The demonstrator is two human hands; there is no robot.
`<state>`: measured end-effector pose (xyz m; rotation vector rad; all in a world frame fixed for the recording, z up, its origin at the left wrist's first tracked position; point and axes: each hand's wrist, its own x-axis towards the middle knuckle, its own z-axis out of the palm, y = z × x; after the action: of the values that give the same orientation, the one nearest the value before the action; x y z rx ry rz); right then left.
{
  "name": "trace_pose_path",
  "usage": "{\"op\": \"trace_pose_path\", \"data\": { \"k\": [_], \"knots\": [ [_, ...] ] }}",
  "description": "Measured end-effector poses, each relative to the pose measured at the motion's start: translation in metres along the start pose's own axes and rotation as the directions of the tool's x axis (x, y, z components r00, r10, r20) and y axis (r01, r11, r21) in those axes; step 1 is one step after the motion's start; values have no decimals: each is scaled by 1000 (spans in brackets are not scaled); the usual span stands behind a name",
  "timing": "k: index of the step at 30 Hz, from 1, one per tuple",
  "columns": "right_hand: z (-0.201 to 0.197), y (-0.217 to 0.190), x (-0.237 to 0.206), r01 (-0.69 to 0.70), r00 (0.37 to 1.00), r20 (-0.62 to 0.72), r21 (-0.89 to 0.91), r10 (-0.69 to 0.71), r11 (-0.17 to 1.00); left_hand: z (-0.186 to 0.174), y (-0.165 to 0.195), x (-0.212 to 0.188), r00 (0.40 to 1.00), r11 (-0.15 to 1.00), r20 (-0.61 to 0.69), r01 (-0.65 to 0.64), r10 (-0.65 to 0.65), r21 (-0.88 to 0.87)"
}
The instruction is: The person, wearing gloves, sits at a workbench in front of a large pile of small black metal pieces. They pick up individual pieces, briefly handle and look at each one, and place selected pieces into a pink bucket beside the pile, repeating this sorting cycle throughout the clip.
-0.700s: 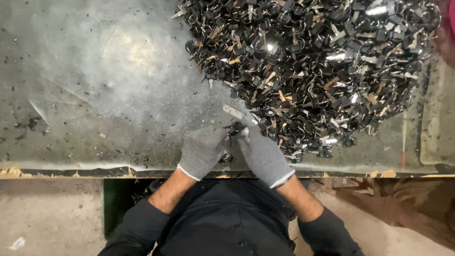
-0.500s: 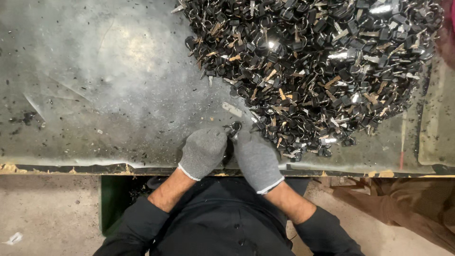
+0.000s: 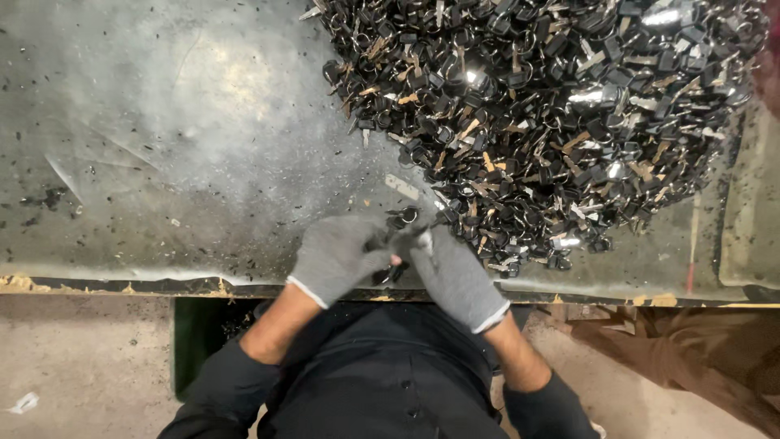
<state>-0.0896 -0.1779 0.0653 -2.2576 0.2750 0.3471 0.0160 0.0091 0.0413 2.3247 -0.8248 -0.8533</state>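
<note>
Gloves cover both hands: the left hand and right hand meet at the near edge of the metal table, pinching 1 small dark metal part between their fingertips. A heap of black scrap pieces lies just beyond, with a flat silver strip beside its edge.

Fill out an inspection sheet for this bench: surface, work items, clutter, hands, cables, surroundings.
Surface: grey metal table, scratched, dusted with dark specks.
Work items: small dark metal piece pinched between both gloved hands; large pile of dark metal parts at upper right.
Clutter: loose flat metal strip beside the pile; debris along the table edge.
Hands: left hand and right hand in grey gloves, close together at the near edge.
Cables: nothing seen.
Surroundings: concrete floor; wooden pieces at lower right.
</note>
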Motion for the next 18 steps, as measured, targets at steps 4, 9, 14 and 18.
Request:
{"op": "trace_pose_path", "data": {
  "k": [4, 9, 14, 18],
  "knots": [
    [21, -10, 7, -212, 932, 217, -322, 290, 923, -5, 5, 25, 864, 937, -401, -347, 303, -40],
    [22, -9, 13, -352, 915, 68, -344, 397, 870, 7, 8, 48, 900, 915, -263, -386, 347, -116],
    [19, 3, 8, -365, 926, -17, -299, 377, 882, 15, -5, 27, 943, 987, -308, -150, 124, -64],
    [33, 0, 16, -208, 977, -25, -342, 212, 916, 29, -10, 25, 873, 959, -401, -229, 279, 167]
  ]
}}
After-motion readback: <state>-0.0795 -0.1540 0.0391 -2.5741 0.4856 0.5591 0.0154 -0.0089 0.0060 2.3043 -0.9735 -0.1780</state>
